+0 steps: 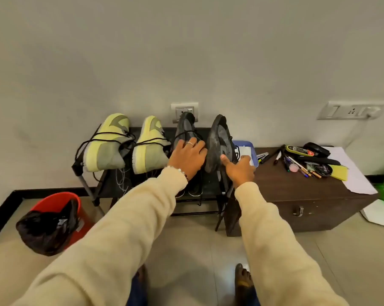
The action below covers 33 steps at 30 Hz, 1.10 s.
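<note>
Visibly dusty black shoes (pixel 218 138) stand toes upward

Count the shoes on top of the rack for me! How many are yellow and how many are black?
Yellow-green shoes: 2
Black shoes: 2 (the left hand rests on one, the right hand grips the other)
Total: 4

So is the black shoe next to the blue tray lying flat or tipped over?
Tipped: the right black sneaker stands on its edge, gripped by the right hand, unlike the yellow-green sneakers resting sole-down.
</note>
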Tool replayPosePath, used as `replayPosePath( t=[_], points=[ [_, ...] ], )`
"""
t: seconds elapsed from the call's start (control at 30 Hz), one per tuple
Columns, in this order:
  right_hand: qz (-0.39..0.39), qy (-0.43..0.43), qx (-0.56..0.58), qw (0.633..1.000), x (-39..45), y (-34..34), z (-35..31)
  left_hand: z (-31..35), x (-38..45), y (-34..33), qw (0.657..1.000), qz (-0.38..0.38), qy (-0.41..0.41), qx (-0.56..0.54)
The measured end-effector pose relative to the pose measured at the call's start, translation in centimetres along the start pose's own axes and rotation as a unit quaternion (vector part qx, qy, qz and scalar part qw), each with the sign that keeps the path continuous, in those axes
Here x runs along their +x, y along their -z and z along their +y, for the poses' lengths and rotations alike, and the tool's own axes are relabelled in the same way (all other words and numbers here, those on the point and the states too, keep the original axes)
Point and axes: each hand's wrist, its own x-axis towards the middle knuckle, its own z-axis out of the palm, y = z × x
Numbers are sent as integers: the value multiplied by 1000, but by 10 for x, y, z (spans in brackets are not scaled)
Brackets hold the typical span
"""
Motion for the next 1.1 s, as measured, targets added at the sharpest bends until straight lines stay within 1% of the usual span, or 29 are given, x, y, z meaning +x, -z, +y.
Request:
replayPosePath(
  t=[0.03, 0.07, 0.13, 0.27, 0.33, 0.4, 0.5, 0.6, 0.67, 0.77, 0.87, 0.93, 1.0, 1.1],
  points=[
    [-28, -28, 38, 999, 9, 1, 1, 2, 9, 0, 998, 1, -29, 49],
    [-68, -52, 85, 993, 16, 3, 1, 4, 18, -5, 995, -14, -57, 76],
    [-135, -94, 133, 977, 27, 9, 2, 7, 30, -14, 989, -68, -82, 98],
    [-210, -136, 173, 953, 44, 16, 3, 10, 47, -23, 976, -151, -66, 141],
    [-225, -142, 213, 940, 50, 16, 6, 16, 52, -23, 971, -180, -60, 148],
    [-217, -121, 256, 934, 50, 17, 7, 20, 58, -19, 971, -197, -45, 127],
    [-215, -79, 293, 928, 48, 21, 3, 17, 60, -15, 980, -186, -16, 74],
    [-193, -48, 268, 943, 39, 29, -7, 6, 55, -7, 988, -152, 23, -8],
    [-166, -19, 237, 957, 29, 39, -16, -1, 53, -1, 985, -145, 54, -80],
    [-95, 23, 174, 980, 15, 63, -23, 1, 45, 14, 978, -133, 72, -145],
    [-13, 61, 109, 992, -5, 99, -20, 18, 32, 30, 979, -77, 81, -170],
    [44, 93, 64, 993, -24, 131, -9, 39, 23, 45, 976, -52, 75, -197],
    [110, 120, -10, 987, -49, 164, 6, 66, 16, 60, 967, -34, 66, -242],
    [195, 112, -88, 970, -84, 210, 40, 121, 7, 77, 948, -35, 36, -314]
  ],
)
